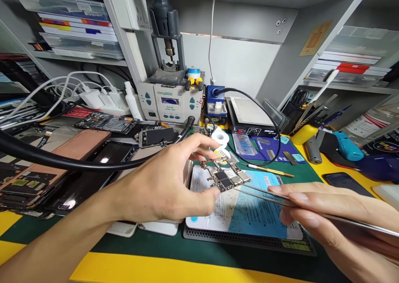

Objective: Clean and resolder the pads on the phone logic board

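Note:
Between the thumb and fingers of my left hand (165,179) is a small phone logic board (229,175), gripped by its edges and tilted above the work pad. Dark chips and metal shields show on its face. My right hand (330,212) is closed around metal tweezers (271,198), whose tips reach the lower right edge of the board; whether they touch it I cannot tell. Under both hands lies a blue and white printed sheet (218,216) on a dark perforated mat (249,239).
At the back stand a hot air station (170,104), a blue soldering station (216,104) and a heating plate (254,116). A thick black hose (71,162) crosses the left side over several phones (90,146). A gold-tipped pen-like tool (274,171) lies behind the sheet.

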A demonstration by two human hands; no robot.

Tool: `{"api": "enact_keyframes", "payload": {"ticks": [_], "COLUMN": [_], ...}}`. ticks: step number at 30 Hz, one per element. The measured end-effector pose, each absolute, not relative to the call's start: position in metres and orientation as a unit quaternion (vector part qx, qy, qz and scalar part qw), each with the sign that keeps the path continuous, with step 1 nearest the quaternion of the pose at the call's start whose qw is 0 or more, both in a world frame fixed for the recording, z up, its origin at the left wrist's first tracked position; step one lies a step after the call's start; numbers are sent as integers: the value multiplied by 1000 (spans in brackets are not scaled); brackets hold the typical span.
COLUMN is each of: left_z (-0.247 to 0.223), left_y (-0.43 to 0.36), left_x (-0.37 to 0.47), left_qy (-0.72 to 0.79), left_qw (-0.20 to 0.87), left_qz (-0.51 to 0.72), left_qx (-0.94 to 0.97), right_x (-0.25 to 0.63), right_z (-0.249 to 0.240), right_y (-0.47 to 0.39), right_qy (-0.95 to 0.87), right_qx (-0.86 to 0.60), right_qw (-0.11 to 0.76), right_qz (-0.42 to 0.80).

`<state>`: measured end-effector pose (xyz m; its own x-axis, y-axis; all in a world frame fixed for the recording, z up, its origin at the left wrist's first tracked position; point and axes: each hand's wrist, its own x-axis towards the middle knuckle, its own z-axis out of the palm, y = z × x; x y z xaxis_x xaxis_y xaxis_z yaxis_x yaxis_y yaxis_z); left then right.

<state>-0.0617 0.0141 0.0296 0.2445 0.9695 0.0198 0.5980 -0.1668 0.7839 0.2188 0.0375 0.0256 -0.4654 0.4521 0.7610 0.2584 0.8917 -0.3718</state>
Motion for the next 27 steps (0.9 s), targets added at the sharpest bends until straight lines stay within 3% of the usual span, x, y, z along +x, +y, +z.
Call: {"api": "enact_keyframes", "payload": {"ticks": [13,21,27], "left_z": [29,29,29], "left_y": [12,12,11], "left_x": [-63,-62,-61], "left_qy": [545,554,547], "left_qw": [338,282,273], "left_qz": [280,269,273], "left_qx": [714,736,743], "right_x": [223,225,224], "right_z": [23,9,4], "right_y": [35,37,38], "right_qy": [-842,-768,-760], "right_qx": [-234,-356,-354], "right_qw": [475,498,493], "right_qz": [105,188,232]}}
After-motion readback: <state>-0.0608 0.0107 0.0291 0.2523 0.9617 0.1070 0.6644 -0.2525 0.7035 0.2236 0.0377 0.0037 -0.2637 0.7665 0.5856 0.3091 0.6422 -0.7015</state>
